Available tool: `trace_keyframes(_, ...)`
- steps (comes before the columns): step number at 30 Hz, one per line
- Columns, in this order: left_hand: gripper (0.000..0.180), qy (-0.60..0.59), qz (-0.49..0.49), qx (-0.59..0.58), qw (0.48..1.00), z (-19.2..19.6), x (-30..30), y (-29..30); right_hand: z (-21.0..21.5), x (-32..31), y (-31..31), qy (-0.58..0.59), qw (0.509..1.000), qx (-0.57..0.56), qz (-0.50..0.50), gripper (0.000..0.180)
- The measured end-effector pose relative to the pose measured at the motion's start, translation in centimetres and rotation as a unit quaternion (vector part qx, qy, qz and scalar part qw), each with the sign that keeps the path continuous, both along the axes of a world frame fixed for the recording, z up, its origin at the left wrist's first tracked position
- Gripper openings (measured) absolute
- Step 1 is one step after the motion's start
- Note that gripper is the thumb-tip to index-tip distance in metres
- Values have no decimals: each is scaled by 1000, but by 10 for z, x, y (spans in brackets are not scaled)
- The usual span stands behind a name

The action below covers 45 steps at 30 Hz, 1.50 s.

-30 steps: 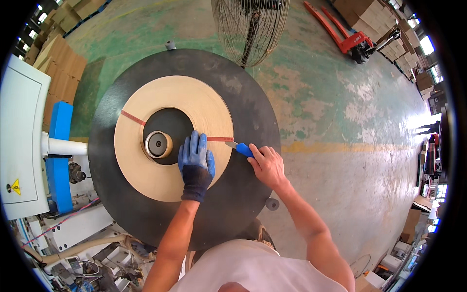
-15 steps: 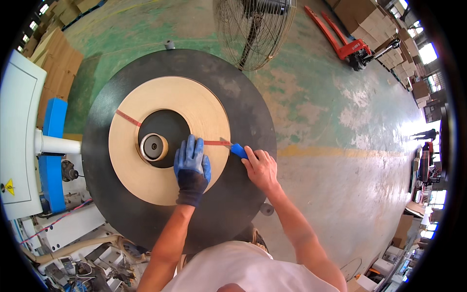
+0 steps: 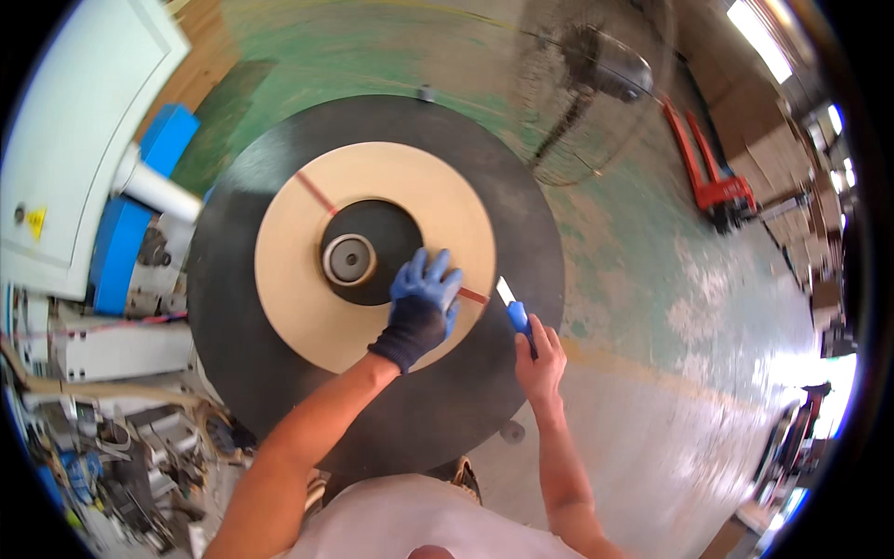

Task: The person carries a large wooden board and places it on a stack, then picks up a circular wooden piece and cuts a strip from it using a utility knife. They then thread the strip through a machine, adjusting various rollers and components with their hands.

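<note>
Blue-gloved, your left hand (image 3: pixel 421 303) lies flat with fingers spread on the wide pale tan ring of wound strip material (image 3: pixel 372 252), at the ring's lower right part, fingertips toward its inner edge; the hand is open and presses down, gripping nothing. The ring lies flat and centred on a large round black turntable disc (image 3: pixel 279 373), which fills the middle of the view. A thin red tape strip (image 3: pixel 317 194) crosses the ring's face at upper left, and another bit of red shows just right of your gloved fingers. Inside the ring sits a dark hub with a round grey metal spindle (image 3: pixel 349 259) at its centre, just left of your glove. Your bare right hand (image 3: pixel 540 363) is closed around a blue-handled utility knife (image 3: pixel 515 312), its pale blade pointing up and left, tip just beside the ring's outer edge, over the black disc. Left of the disc stands a white machine cabinet with blue parts (image 3: pixel 112 252). Beyond the disc, on the worn green floor (image 3: pixel 633 242), stand a wire-caged pedestal fan (image 3: pixel 596 84) and a red pallet jack (image 3: pixel 712 186).
</note>
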State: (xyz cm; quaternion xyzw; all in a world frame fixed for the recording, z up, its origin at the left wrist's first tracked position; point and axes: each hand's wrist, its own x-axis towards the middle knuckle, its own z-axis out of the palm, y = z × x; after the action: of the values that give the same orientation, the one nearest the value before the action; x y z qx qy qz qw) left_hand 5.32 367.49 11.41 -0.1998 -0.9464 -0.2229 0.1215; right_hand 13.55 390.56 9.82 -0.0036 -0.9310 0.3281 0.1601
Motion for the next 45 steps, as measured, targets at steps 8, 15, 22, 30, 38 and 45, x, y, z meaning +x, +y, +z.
trace_keyframes(8, 8, 20, -14, 150, 988, -18, -21, -23, 18, -36, -25, 17, 998, -15, 56, 34)
trace_keyframes(15, 13, -180, 164, 545, 803, -6, -6, -30, 19, -101, -57, 54, 990, 43, 121, 35)
trace_keyframes(22, 12, 194, 252, 656, 685, 162, -10, -166, -16, -106, -62, 73, 980, 142, 122, 41)
trace_keyframes(30, 8, 35, 457, -10, 889, 22, 1, -233, 26, -208, -134, 121, 945, 127, 276, 36)
trace_keyframes(38, 12, 170, 414, 53, 893, -41, -60, -236, 12, -339, -221, 87, 860, 256, 433, 38)
trace_keyframes(45, 13, 177, 380, 137, 898, -41, -85, -235, 20, -377, -246, 84, 812, 271, 511, 38)
